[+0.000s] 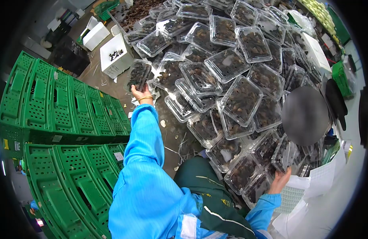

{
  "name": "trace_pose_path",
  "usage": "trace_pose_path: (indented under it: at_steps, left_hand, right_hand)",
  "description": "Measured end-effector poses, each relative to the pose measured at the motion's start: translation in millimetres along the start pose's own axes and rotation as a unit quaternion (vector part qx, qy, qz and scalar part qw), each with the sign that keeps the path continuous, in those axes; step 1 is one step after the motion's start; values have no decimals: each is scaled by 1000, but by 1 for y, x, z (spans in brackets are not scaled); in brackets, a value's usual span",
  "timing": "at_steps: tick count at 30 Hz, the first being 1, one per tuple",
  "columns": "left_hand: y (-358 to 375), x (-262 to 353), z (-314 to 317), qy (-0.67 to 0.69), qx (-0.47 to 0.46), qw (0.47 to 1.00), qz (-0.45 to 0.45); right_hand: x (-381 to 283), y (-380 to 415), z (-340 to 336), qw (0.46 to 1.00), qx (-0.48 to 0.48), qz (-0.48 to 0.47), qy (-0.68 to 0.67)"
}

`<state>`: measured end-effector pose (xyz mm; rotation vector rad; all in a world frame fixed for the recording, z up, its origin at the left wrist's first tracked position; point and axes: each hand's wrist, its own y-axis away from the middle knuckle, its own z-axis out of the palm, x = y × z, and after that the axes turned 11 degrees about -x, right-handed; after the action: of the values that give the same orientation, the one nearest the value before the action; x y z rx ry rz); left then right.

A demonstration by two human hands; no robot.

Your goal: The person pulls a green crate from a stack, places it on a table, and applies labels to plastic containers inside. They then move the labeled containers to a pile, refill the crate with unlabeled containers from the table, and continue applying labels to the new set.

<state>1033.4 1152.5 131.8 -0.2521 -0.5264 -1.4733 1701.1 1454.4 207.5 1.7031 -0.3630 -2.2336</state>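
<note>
Clear plastic boxes with dark brown contents lie in a large heap [239, 99] before me. My left hand [143, 95], with a yellow band at the wrist, is stretched out at the heap's left edge and grips a filled clear box [140, 73], held tilted. At the lower right my right hand [280, 181] has its fingers on the lower end of another filled box [284, 153], which stands tilted against the heap. Both sleeves are blue.
Stacked green crates [68, 103] fill the left side. A white foam box [115, 55] stands beyond my left hand. A person with a blurred head [305, 115] is close at the right, near white printed sheets [293, 197]. Scraps litter the floor [172, 135].
</note>
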Motion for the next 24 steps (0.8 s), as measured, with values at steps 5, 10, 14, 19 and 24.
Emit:
trace_pose_path:
  at_steps: [5, 10, 14, 19, 24]
  left_hand:
    - [14, 9, 5, 39, 61, 997, -9]
    - [11, 31, -2, 29, 15, 999, -15]
    - [79, 62, 60, -29, -184, 979, -78]
    - [130, 54, 106, 44, -276, 917, -286]
    - [240, -16, 170, -6, -349, 850, -394]
  right_hand:
    - [-13, 5, -14, 999, -27, -45, -12]
    - [-16, 9, -35, 998, -59, -29, -9]
    - [10, 14, -67, 929, -92, -267, 240]
    - [-40, 79, -26, 985, -53, -140, -84]
    - [-47, 159, -96, 982, 11, -189, 11]
